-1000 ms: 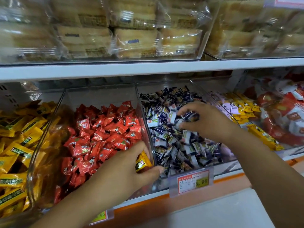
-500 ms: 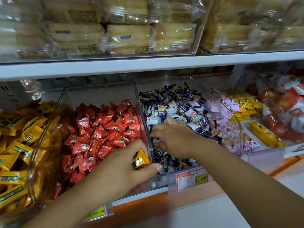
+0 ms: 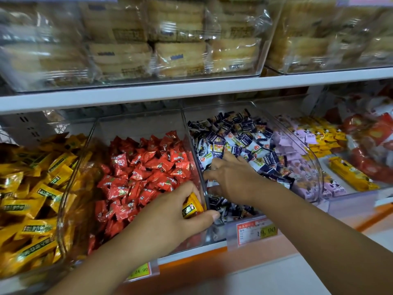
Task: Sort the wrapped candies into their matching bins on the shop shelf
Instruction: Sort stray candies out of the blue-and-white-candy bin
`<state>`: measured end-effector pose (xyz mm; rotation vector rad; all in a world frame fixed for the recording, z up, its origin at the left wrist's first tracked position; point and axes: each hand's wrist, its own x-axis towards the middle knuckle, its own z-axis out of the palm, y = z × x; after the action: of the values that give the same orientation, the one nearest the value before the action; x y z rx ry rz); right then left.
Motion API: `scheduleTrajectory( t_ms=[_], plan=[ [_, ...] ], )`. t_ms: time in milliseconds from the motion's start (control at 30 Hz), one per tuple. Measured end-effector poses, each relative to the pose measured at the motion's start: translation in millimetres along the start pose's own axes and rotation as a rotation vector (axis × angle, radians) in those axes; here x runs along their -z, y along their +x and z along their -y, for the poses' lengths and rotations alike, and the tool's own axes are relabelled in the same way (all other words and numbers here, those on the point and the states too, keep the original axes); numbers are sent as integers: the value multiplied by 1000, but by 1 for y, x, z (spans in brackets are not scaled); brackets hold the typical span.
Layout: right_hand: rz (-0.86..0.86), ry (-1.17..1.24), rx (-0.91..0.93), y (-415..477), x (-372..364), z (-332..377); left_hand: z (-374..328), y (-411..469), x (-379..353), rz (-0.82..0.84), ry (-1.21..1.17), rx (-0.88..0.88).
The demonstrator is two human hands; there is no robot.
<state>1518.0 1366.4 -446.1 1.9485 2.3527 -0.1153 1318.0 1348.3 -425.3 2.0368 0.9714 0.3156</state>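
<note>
Clear bin [image 3: 138,128] — red candies [image 3: 148,167] inside.

The red bin [image 3: 138,126] and the dark-candy bin [image 3: 212,111] are open on top, with a gap under the white shelf [image 3: 191,92]. A clear wall [image 3: 192,150] parts them. The left hand [image 3: 170,220], gripping a yellow candy [image 3: 191,207], blocks the red bin's front corner. The right hand [image 3: 234,179] fills the other bin's front.

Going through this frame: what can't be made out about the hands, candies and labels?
Head view: whether the right hand grips anything; its fingertips are buried in the dark blue candies.
Head view: how many pieces the left hand holds; its fingers cover all but one yellow candy.
Head view: small print on the price tag; too small and blurred.
Head view: labels on the pastry packs above; blurred.
</note>
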Motion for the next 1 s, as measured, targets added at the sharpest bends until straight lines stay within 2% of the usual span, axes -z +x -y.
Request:
scheduleTrajectory(
  t_ms=[67,200,367,433,633,767,867,1000],
  plan=[
    [35,71,-21,-2,2,-3,0,0,0,1,14,-1],
    [74,361,-54,-11,12,-14,-1,1,1,12,23,9],
    [-14,674,-83,-26,22,-24,0,2,0,7,21,-7],
    [-52,705,-121,-29,23,-22,1,2,0,1,25,-14],
    [-340,629,-57,-24,31,-13,2,1,-1,-3,63,-17],
    [-523,834,-43,-18,49,5,5,1,-1,-16,101,-24],
    [-491,983,-23,-10,54,22,5,1,-2,-29,101,-29],
    [-379,953,-28,-4,56,26,6,2,-2,-38,93,-42]
  ],
)
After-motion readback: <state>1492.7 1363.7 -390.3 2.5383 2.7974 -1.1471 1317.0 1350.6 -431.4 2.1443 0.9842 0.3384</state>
